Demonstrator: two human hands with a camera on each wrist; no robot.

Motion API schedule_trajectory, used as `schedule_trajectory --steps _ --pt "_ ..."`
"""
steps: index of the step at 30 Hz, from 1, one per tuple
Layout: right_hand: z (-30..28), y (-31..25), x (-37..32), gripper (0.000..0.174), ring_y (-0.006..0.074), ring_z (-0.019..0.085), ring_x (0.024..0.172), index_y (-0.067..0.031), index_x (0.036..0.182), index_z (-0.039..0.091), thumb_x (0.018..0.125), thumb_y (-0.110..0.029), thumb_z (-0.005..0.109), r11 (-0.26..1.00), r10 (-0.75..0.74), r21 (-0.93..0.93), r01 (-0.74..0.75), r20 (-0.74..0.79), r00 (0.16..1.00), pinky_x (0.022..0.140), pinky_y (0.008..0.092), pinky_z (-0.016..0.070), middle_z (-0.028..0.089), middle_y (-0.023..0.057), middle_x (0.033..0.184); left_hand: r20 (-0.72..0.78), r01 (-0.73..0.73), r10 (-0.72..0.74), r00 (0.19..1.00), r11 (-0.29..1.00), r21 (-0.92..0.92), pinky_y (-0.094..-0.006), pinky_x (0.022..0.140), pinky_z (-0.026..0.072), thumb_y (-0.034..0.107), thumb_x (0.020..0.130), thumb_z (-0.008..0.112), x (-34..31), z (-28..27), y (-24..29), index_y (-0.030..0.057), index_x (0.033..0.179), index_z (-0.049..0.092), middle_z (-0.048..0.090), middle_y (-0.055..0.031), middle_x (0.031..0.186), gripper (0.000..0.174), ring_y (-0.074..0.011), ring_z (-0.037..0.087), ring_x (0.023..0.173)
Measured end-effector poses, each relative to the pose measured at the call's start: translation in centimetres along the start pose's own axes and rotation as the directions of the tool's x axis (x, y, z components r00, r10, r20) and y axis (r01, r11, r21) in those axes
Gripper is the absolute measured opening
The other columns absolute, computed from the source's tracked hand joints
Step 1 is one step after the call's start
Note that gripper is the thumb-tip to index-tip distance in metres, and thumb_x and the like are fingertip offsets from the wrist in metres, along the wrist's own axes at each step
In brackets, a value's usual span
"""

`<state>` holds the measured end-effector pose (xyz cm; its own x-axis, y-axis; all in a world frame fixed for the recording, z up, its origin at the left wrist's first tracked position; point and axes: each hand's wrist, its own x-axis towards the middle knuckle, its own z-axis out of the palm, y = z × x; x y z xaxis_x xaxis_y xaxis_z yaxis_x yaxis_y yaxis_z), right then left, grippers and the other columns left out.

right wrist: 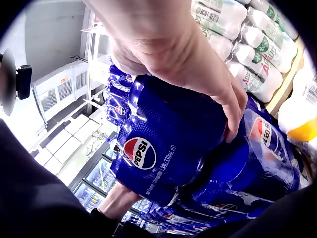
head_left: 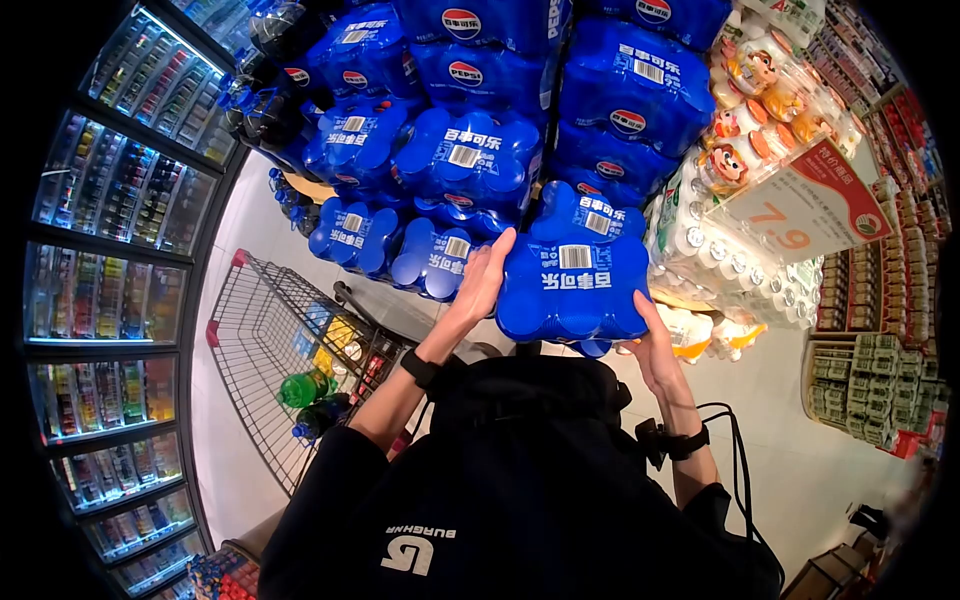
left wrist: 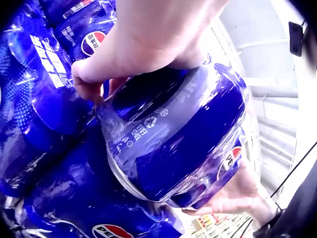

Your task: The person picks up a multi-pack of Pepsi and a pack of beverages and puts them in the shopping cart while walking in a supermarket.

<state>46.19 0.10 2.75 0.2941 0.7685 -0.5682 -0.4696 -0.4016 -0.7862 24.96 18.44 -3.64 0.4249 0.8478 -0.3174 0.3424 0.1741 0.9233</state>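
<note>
A blue shrink-wrapped six-pack of Pepsi cans [head_left: 572,290] is gripped at its two ends by both hands, in front of the person's chest. The left hand [head_left: 485,283] is at its left end, thumb along the upper edge; in the left wrist view the fingers of that hand [left wrist: 148,44] curl at the edge of the wrap. The right hand [head_left: 654,345] holds the right end, and in the right wrist view its fingers [right wrist: 232,111] wrap over the pack's side. The pack overlaps the stacked packs behind it in the head view.
Tall stacks of blue Pepsi packs [head_left: 465,150] stand ahead. White bottle packs [head_left: 735,245] and a price sign [head_left: 810,200] are at the right. A wire shopping cart [head_left: 270,330] holding bottles stands left, with lit drink coolers [head_left: 110,300] beyond. Cables hang by the right arm.
</note>
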Motion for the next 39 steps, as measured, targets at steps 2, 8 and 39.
schedule_trajectory --steps 2,8,39 --pt "0.0 -0.5 0.0 0.067 0.02 0.05 0.125 -0.0057 0.144 0.04 0.094 -0.048 0.056 0.998 0.024 0.055 -0.027 0.055 0.998 0.104 0.0388 0.0381 0.051 0.0097 0.139 0.047 0.122 -0.115 0.992 0.972 -0.2 -0.0426 0.106 0.0297 0.074 0.092 0.024 -2.6 -1.1 3.0 -0.0058 0.122 0.059 0.059 -0.0205 0.122 0.092 -0.0324 0.049 0.117" --pt "0.5 -2.3 0.6 0.061 0.0186 0.055 0.119 -0.0012 0.14 0.044 0.097 -0.042 0.054 0.999 -0.014 -0.047 0.024 0.195 0.981 0.102 0.0349 0.0421 0.057 0.0095 0.132 0.228 0.356 -0.283 0.932 0.834 -0.422 -0.039 0.099 0.0395 0.074 0.086 0.047 -5.1 -3.0 2.9 0.007 0.112 0.059 0.063 -0.006 0.099 0.073 -0.0167 0.059 0.1" --pt "5.9 -3.6 0.9 0.107 0.0346 0.012 0.148 0.0004 0.154 0.0 0.089 -0.065 0.054 0.86 -0.097 -0.348 0.373 0.606 0.789 0.12 0.0413 0.0133 0.013 0.0248 0.158 0.467 0.336 -0.033 0.884 0.74 -0.583 -0.0474 0.111 0.038 0.087 0.076 0.043 -11.1 -2.2 -5.4 0.0016 0.149 0.029 0.041 -0.017 0.148 0.113 -0.031 0.043 0.135"
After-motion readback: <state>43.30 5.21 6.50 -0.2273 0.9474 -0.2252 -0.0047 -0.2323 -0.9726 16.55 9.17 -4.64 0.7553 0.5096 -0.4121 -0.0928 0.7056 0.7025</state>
